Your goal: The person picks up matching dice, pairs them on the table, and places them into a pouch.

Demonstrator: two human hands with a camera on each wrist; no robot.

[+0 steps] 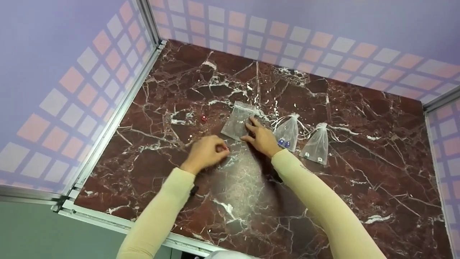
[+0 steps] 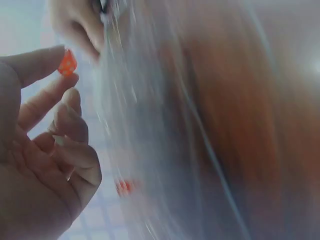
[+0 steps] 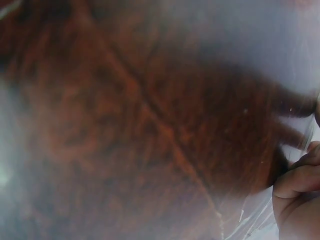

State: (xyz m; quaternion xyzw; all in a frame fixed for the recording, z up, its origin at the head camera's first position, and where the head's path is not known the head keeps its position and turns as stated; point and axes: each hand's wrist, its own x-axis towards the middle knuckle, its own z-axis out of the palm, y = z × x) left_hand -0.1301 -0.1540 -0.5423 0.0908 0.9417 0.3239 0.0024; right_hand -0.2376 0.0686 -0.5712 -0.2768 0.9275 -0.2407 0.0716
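My left hand point(image 1: 207, 153) pinches a small red die point(image 2: 68, 63) with pale dots between thumb and index finger, its other fingers curled in. Flat on the tabletop lies a sheer white organza bag point(image 1: 235, 120), just beyond that hand. Fingers spread, my right hand point(image 1: 264, 138) rests on the bag's right edge. A second red die point(image 1: 204, 118) sits on the table left of the bag. In the right wrist view only part of the right hand point(image 3: 300, 195) shows at the edge.
Right of the right hand lie two drawstring organza bags with gathered necks: one bag point(image 1: 290, 131) holds blue dice, the other bag point(image 1: 316, 145) white dice. The marbled red-brown tabletop point(image 1: 161, 194) has a metal frame point(image 1: 111, 118) and tile-patterned walls around it.
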